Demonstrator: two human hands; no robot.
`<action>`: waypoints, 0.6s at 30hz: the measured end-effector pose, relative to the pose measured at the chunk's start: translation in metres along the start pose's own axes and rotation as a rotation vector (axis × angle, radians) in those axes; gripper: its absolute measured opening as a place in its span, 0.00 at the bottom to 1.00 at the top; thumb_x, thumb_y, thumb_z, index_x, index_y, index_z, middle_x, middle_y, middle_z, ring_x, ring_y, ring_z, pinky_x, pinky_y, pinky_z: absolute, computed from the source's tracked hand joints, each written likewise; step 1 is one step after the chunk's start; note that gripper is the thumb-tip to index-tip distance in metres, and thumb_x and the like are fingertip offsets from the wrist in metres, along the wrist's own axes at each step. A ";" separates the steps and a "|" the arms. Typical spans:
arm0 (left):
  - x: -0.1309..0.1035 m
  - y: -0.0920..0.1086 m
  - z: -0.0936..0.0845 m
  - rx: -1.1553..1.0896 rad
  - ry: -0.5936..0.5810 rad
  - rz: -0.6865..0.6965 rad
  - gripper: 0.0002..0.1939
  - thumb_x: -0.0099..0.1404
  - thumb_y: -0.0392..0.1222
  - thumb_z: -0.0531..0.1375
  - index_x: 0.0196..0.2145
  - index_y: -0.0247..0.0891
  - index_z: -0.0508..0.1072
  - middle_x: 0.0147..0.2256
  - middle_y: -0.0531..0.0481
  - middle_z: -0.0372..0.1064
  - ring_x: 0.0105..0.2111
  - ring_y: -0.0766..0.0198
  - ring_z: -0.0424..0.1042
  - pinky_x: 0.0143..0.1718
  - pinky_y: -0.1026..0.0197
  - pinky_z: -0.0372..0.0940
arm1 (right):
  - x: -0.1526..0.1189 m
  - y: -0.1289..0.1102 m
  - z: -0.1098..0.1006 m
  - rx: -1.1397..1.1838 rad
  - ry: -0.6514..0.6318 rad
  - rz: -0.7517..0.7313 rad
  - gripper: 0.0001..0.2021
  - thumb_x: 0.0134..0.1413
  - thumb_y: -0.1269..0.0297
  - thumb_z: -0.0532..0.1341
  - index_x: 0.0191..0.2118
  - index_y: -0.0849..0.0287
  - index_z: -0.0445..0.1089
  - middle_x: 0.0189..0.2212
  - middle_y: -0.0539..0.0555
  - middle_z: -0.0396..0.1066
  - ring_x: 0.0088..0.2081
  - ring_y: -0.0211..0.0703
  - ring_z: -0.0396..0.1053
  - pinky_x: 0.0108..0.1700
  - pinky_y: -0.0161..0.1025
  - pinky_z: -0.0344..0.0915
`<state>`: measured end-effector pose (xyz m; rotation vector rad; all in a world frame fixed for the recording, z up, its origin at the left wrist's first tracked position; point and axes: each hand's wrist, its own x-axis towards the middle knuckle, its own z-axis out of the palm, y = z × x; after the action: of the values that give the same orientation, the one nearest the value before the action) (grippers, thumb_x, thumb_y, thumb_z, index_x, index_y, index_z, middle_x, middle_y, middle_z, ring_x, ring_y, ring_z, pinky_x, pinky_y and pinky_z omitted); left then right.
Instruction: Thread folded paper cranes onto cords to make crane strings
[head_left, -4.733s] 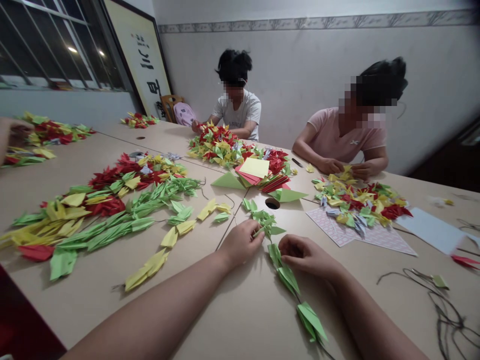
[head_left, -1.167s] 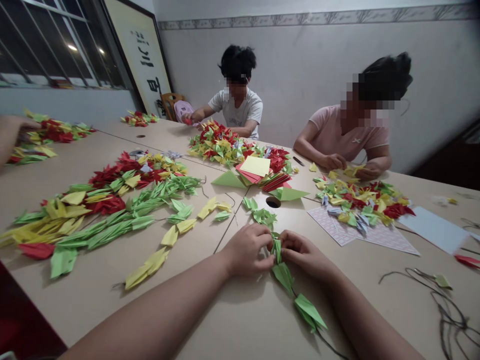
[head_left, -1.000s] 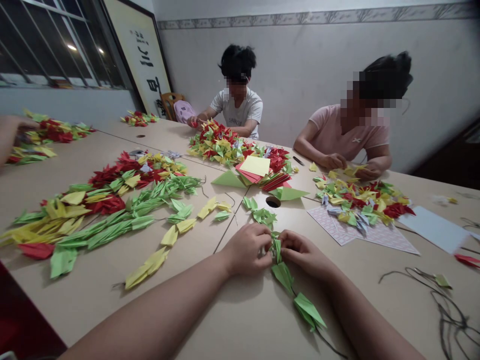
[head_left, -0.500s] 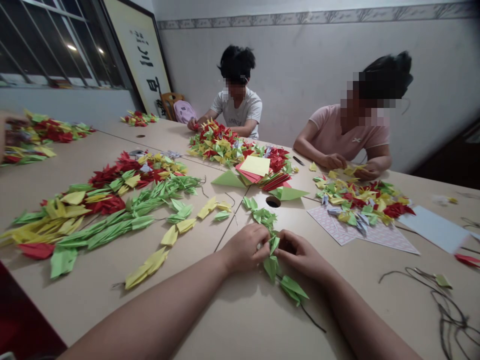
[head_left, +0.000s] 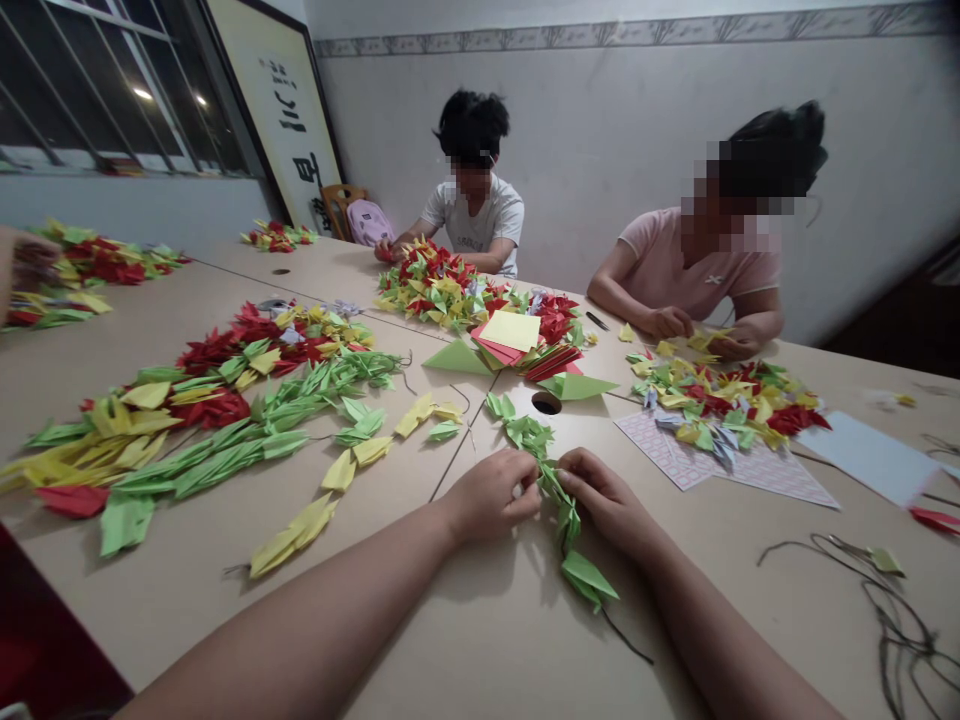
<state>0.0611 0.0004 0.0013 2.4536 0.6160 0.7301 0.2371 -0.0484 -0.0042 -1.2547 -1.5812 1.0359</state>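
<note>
My left hand (head_left: 498, 494) is closed, its curled fingers at the upper part of a string of green folded paper cranes (head_left: 568, 522). On the other side, my right hand (head_left: 604, 492) pinches the same string with thumb and forefinger. Part of the string between the hands is hidden by my fingers. Its far end lies on the table beyond my hands, and a dark cord end sticks out below the nearest crane (head_left: 589, 578). To the left lies a shorter string of yellow folded paper (head_left: 309, 525), with a thick bundle of green strings (head_left: 247, 440) beyond it.
Square coloured papers (head_left: 511, 330) are stacked ahead, near a round table hole (head_left: 546, 403). Mixed folded paper is heaped in front of two seated people (head_left: 476, 215) (head_left: 701, 265). Tangled dark cord (head_left: 896, 620) lies at the right. Another person's hand (head_left: 34, 260) shows at far left.
The green cranes just below my hands have shifted right and down along the cord, toward the nearest one. My right hand has turned slightly; my left hand has barely moved.
</note>
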 end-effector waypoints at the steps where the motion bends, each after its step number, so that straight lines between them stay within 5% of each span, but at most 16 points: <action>1: 0.000 0.000 0.000 -0.010 0.005 -0.014 0.03 0.57 0.34 0.49 0.26 0.38 0.58 0.26 0.52 0.58 0.29 0.64 0.59 0.33 0.63 0.57 | 0.000 0.000 0.000 0.008 -0.014 -0.002 0.08 0.53 0.59 0.52 0.30 0.58 0.58 0.26 0.48 0.57 0.30 0.36 0.56 0.33 0.34 0.55; 18: 0.001 0.002 -0.004 -0.090 0.024 0.021 0.10 0.64 0.43 0.49 0.27 0.37 0.62 0.31 0.49 0.66 0.35 0.64 0.62 0.40 0.61 0.57 | -0.002 -0.003 -0.002 0.085 -0.127 0.061 0.14 0.51 0.52 0.54 0.27 0.59 0.58 0.23 0.47 0.55 0.27 0.34 0.53 0.29 0.33 0.53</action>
<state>0.0601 0.0007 0.0063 2.3756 0.5554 0.7800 0.2385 -0.0501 -0.0012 -1.2067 -1.5845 1.2297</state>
